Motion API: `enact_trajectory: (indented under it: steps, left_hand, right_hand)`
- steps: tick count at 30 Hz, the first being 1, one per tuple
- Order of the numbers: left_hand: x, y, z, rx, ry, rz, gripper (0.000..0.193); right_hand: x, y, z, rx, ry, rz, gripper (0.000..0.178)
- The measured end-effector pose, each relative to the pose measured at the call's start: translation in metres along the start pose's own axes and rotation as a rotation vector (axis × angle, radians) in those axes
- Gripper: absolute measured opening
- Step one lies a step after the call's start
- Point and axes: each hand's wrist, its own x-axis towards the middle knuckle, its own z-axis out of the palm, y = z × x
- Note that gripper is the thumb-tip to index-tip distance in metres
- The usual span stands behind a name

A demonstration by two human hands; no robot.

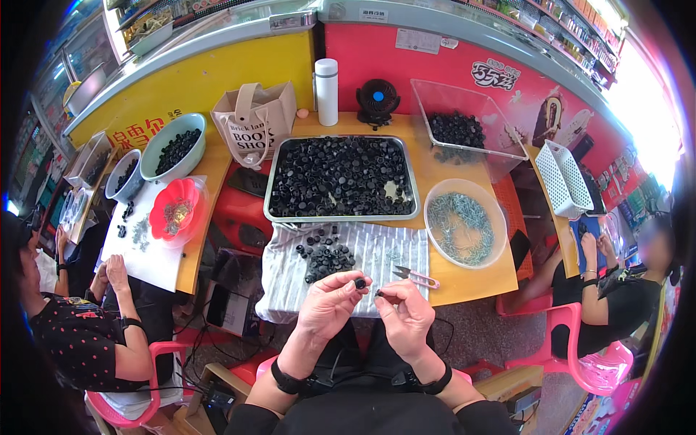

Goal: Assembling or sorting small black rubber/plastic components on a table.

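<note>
Over the near edge of a grey-striped cloth [279, 279], my left hand [326, 308] pinches a small round black cap [359, 283] between thumb and fingers. Just right of it, my right hand [407, 322] is closed, with a tiny dark piece [378, 293] at its fingertips, too small to name. The two hands are close but apart. Beyond them on the cloth lies a loose pile of black caps [330, 261]. Thread snips [416, 277] with pale handles rest right of the pile, beside a few small silvery pieces [394, 257].
A metal tray [271, 194] heaped with black caps fills the table's middle. Right of it stand a round tub [500, 250] of silvery screw-like pieces and a clear bin [500, 127]. Behind are a tote bag [254, 123], white bottle [327, 90] and black fan [378, 101]. Co-workers sit at both sides.
</note>
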Motion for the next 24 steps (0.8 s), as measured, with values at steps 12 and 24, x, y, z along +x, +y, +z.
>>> enact_trajectory:
  steps: [12,24]
  left_hand:
    - [-0.001,-0.015,0.006,0.003,-0.068,-0.036,0.023]
    - [-0.005,-0.018,0.005,0.038,-0.048,-0.012,0.019]
  right_hand:
    - [0.001,-0.011,-0.003,-0.366,-0.001,-0.274,0.02]
    - [-0.001,-0.013,0.0,-0.436,0.005,-0.333,0.02]
